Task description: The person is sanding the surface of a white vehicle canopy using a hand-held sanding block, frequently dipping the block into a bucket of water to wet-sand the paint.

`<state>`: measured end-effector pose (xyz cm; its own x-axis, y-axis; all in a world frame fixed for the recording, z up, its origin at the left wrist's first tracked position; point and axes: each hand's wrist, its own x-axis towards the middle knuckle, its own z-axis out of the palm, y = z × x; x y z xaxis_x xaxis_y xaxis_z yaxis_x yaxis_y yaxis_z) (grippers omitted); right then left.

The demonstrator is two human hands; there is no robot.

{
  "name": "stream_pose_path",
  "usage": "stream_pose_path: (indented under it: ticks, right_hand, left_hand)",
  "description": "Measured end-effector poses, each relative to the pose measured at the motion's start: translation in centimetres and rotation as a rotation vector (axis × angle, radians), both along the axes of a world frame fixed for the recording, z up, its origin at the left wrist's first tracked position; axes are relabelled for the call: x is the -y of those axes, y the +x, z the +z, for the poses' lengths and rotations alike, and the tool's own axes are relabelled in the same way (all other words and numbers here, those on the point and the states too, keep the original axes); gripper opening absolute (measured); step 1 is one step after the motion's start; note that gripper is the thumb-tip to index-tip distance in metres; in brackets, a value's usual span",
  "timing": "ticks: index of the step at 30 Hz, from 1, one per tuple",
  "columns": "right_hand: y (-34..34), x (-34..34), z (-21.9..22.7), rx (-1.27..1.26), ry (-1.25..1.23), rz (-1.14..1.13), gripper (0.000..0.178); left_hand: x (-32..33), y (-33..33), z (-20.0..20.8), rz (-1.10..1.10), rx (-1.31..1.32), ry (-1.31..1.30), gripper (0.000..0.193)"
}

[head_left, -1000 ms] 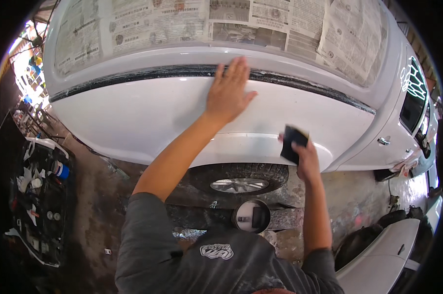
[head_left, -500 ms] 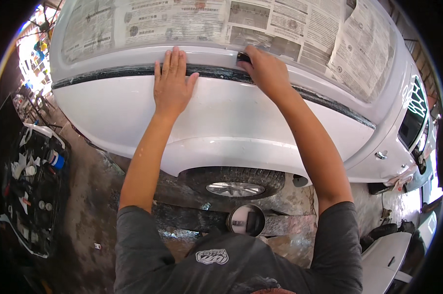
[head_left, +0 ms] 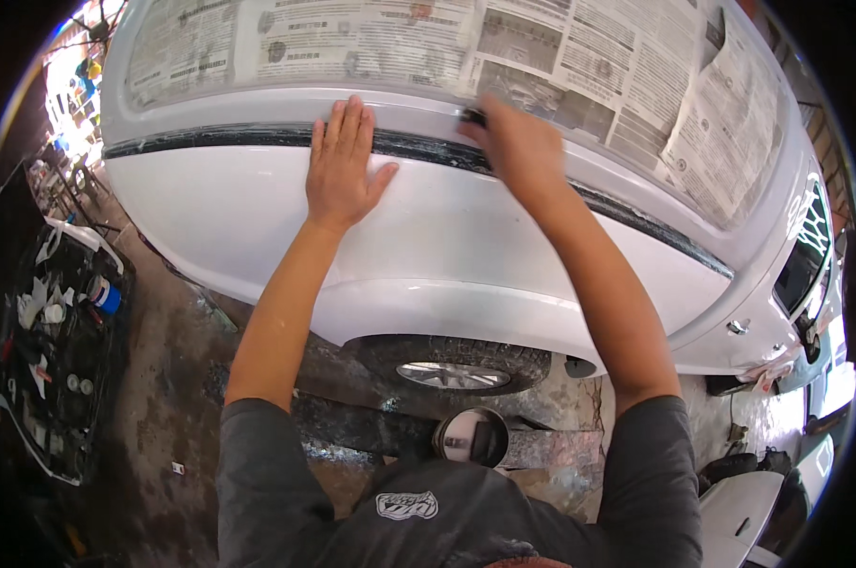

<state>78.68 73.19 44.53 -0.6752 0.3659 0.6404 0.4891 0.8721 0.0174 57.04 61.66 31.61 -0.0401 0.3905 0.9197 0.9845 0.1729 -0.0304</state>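
Observation:
My left hand (head_left: 341,175) lies flat on the white vehicle's side, fingers stretched out and pointing away from me across the dark strip (head_left: 229,137). That strip is scuffed, with whitish smears, and runs lengthwise along the body (head_left: 447,227). To the right, my right hand (head_left: 525,151) is closed around a small black block (head_left: 473,117), mostly hidden in the grip and smeared by motion. The block is at the pale ledge (head_left: 409,102) just beyond the strip. Newspaper sheets (head_left: 381,43) cover the area beyond this ledge.
Below the panel is a wheel (head_left: 452,369). Near me, a round container (head_left: 442,437) with a dark piece inside stands by a plank (head_left: 556,449). At left, a dark tray-like part (head_left: 63,364) holds tools and a blue can (head_left: 106,296). A loose white panel (head_left: 739,516) lies at lower right.
My left hand has shifted slightly right in the view. My right hand stays near the same spot with the black block, now blurred. The whole view has shifted a little.

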Motion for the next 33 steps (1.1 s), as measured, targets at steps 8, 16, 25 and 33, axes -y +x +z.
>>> stream_pose_path:
  ticks: [8, 16, 25, 33]
  right_hand:
    - [-6.1, 2.4, 0.5, -0.022, -0.026, 0.037, 0.036]
    - [-3.7, 2.1, 0.6, -0.021, -0.077, -0.008, 0.036]
    - [-1.9, -0.7, -1.4, -0.122, 0.003, 0.089, 0.034]
    - [13.1, 4.6, -14.1, -0.482, -0.792, 0.168, 0.023]
  left_hand:
    - [-0.8, 0.7, 0.0, -0.034, 0.009, 0.0, 0.079]
    - [-1.5, 2.2, 0.1, 0.049, 0.103, 0.075, 0.085]
    - [-0.6, 2.4, 0.4, 0.117, 0.095, -0.057, 0.077]
    - [0.8, 1.5, 0.5, 0.086, 0.087, -0.061, 0.079]
